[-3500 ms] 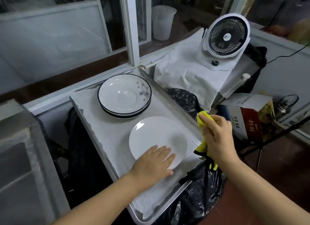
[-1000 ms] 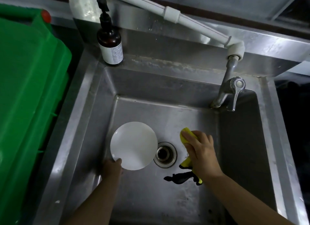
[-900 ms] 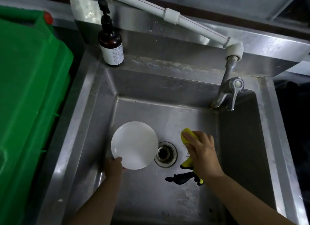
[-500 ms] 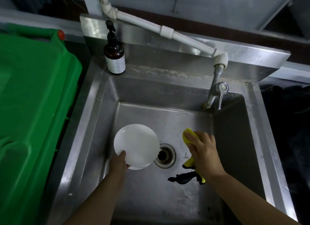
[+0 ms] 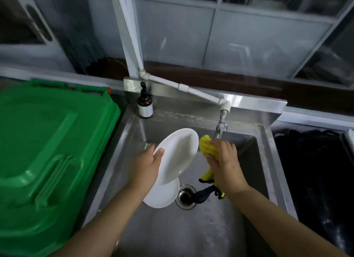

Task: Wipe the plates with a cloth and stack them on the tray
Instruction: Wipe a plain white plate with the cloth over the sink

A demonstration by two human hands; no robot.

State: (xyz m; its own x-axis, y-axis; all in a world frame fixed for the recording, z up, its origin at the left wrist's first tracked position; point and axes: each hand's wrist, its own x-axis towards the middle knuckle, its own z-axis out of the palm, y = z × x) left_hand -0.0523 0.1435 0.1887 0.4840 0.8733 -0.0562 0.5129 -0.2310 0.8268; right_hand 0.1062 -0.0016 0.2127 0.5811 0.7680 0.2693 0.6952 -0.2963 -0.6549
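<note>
Head camera view, looking down into a stainless steel sink [image 5: 262, 161]. 2 bare forearms reach in from the bottom of the frame.

The left hand [image 5: 147, 165] holds a white plate [image 5: 178, 153] tilted up on edge above the basin. Its thumb presses on the plate's face near the left rim, and its fingers [image 5: 151, 148] curl behind the plate, so the grip is closed around that rim. A second white plate [image 5: 162, 195] shows just below the first, partly hidden behind it, beside the drain [image 5: 184, 196]; whether it lies on the basin floor or is also in the left hand cannot be told.

The right hand [image 5: 225, 164] is clenched around a yellow cloth [image 5: 206, 147], bunched against the palm. The cloth's upper end sits just beside the raised plate's right rim; whether they touch is unclear. A dark trailing end of the cloth hangs below the hand, near the drain.

A metal tap [image 5: 220, 129] fed by a white pipe [image 5: 199, 95] stands behind the right hand. A brown pump bottle [image 5: 145, 105] with a white label stands on the sink's back left corner. A green bin lid [image 5: 49, 151] fills the left side. Black plastic [image 5: 314, 170] lies to the right of the sink. Grey framed panels fill the background.
</note>
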